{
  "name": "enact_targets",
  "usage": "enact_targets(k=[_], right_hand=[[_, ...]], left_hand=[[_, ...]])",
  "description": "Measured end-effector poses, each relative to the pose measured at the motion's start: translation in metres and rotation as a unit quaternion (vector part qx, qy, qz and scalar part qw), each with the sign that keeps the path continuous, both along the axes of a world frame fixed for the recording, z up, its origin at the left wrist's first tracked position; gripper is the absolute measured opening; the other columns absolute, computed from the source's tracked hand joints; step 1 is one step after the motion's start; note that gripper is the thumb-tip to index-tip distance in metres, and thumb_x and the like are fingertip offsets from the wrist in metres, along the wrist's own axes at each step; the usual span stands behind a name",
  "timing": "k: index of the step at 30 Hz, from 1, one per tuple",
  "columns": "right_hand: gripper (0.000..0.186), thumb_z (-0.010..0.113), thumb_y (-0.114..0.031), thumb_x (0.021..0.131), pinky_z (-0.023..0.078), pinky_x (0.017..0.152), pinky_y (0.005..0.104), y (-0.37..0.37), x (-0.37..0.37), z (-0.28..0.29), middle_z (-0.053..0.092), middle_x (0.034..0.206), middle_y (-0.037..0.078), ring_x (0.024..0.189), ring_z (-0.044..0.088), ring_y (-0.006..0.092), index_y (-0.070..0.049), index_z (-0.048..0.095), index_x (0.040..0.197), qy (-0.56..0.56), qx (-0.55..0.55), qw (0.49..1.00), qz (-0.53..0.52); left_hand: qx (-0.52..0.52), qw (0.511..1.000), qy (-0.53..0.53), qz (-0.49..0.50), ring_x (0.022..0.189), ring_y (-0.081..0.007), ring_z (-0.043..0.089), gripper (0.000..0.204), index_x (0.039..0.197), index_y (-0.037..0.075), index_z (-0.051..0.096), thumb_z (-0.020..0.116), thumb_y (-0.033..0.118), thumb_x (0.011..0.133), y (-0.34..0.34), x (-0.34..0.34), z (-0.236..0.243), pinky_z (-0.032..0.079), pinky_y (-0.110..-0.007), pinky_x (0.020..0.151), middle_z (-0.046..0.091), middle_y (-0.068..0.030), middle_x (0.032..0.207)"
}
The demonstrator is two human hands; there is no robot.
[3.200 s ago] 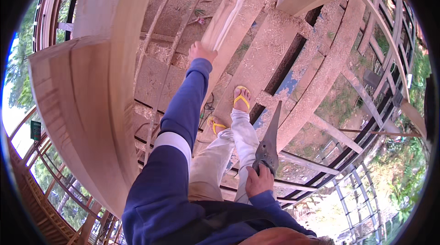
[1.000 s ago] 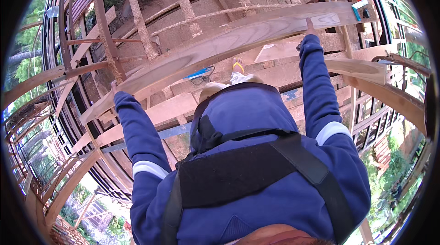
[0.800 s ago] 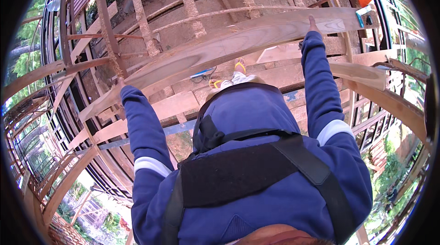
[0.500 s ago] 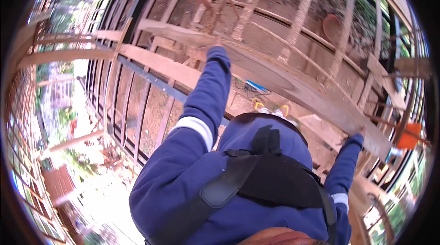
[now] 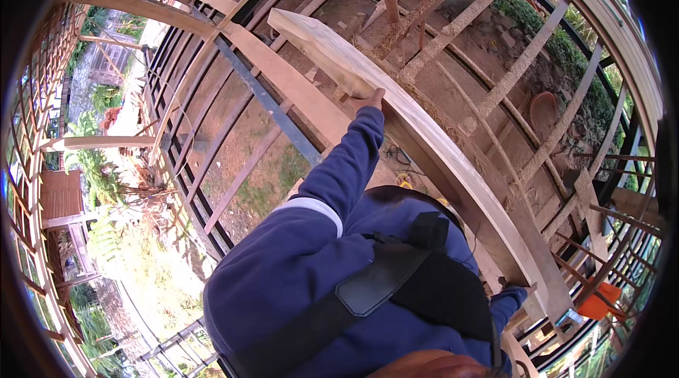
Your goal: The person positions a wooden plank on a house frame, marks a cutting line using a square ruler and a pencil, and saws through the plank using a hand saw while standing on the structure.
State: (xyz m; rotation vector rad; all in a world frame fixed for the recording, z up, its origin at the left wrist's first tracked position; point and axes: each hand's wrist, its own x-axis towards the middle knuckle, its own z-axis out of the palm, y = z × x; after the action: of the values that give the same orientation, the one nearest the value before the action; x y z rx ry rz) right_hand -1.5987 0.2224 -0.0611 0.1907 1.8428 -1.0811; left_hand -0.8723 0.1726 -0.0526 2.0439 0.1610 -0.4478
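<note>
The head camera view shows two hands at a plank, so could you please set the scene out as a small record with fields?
Main object: long pale brown wooden plank, running diagonally from upper left to lower right
On the left: left hand gripping the plank's near edge
On the right: right hand at the plank near its lower-right end, mostly hidden, grip unclear
Left arm: dark blue fabric sleeve with a white band
Beyond the plank: round reddish-brown bowl-shaped object
Lower right: bright orange object, kind unclear

A black harness (image 5: pixel 447 275) crosses the white-banded blue sweatshirt (image 5: pixel 283 272).
</note>
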Motion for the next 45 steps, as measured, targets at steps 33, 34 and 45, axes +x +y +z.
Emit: enact_targets(k=[33, 34, 45], right_hand=[[0.072, 0.059, -0.059, 0.075, 0.043, 0.091, 0.0608, 0.014, -0.037, -0.022, 0.058, 0.128, 0.017, 0.115, 0.052, 0.0394, -0.013, 0.055, 0.130, -0.027, -0.063, 0.995, -0.072], [0.072, 0.059, -0.059, 0.075, 0.044, 0.091, 0.0605, 0.020, -0.047, -0.018, 0.058, 0.127, 0.017, 0.115, 0.052, 0.0393, -0.013, 0.055, 0.130, -0.010, -0.068, 0.994, -0.088], [0.070, 0.059, -0.058, 0.075, 0.045, 0.091, 0.0584, 0.036, -0.055, -0.059, 0.058, 0.126, 0.017, 0.113, 0.053, 0.0384, -0.013, 0.055, 0.129, -0.012, -0.063, 0.993, -0.101]], left_hand=[[-0.325, 0.928, 0.178, -0.039, 0.089, -0.0219, 0.063, 0.039, 0.106, 0.001, 0.065, 0.073, 0.027, 0.078, -0.026, 0.015, -0.079, 0.052, -0.032, 0.083, 0.067, -0.0081, 0.100], [-0.303, 0.933, 0.186, -0.062, 0.090, -0.0224, 0.064, 0.039, 0.106, 0.001, 0.065, 0.073, 0.027, 0.078, -0.044, -0.008, -0.078, 0.052, -0.032, 0.084, 0.067, -0.0083, 0.101], [-0.289, 0.934, 0.204, -0.054, 0.083, -0.0185, 0.059, 0.049, 0.109, 0.003, 0.061, 0.077, 0.031, 0.073, -0.022, 0.003, -0.092, 0.050, -0.032, 0.074, 0.062, -0.0059, 0.097]])
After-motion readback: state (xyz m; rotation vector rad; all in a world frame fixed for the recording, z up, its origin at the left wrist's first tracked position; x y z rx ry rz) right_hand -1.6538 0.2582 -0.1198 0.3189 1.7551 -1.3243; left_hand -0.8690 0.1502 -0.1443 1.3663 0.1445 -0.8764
